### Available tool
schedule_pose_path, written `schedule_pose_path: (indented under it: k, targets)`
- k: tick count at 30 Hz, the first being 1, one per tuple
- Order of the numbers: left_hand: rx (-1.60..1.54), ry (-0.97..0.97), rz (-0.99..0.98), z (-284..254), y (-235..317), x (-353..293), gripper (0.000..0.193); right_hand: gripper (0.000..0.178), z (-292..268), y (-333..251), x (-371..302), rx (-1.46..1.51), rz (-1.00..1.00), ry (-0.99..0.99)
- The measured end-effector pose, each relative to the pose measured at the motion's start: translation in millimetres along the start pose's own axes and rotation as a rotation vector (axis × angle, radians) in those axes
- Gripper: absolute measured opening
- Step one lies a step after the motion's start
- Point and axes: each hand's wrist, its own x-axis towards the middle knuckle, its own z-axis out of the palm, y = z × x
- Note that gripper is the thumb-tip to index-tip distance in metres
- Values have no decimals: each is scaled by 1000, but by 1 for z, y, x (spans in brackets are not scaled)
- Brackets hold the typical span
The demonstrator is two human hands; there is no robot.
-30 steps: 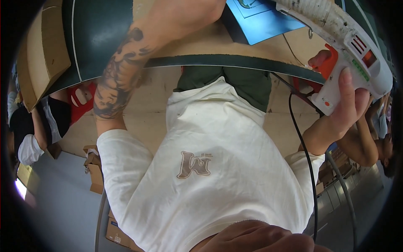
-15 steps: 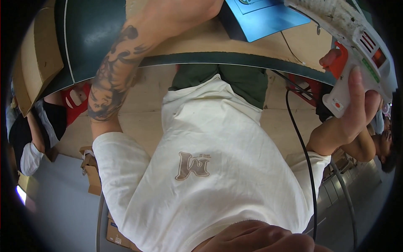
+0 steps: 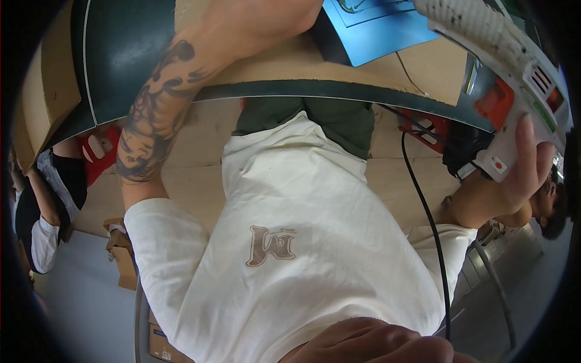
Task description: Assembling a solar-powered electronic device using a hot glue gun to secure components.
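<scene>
My right hand [image 3: 530,151] is wrapped round the grip of a white hot glue gun [image 3: 478,30], raised at the upper right. Its large red trigger [image 3: 500,104] shows on the side facing the table. Dark specks mark the gun's body, and its front end runs out past the top edge. My left hand [image 3: 266,18] is at the top beside a shiny blue box [image 3: 381,36] with a dark side. The fingers of that hand are out of sight, so what they hold or touch cannot be seen.
A brown cardboard sheet [image 3: 266,66] lies on the dark green table [image 3: 130,66]. An open carton [image 3: 54,91] stands at the left. A black cable [image 3: 426,209] hangs by my right side. Other people sit at the far left [image 3: 54,199] and right [image 3: 551,206], near red stools [image 3: 100,154].
In the view, the glue gun and my right hand have shifted slightly right and down. The table, box and left forearm sit slightly further left and lower.
</scene>
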Motion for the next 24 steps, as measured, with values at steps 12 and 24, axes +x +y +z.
schedule_pose_path:
  k: [12, 24]
  targets:
    - [-236, 28, -51, -8, 3, 3, 60, 47, 14, -30, 9, -16, 34, -161]
    - [-334, 21, -88, -12, 3, 5, 58, 44, 26, -39, 2, -200, 1, 74]
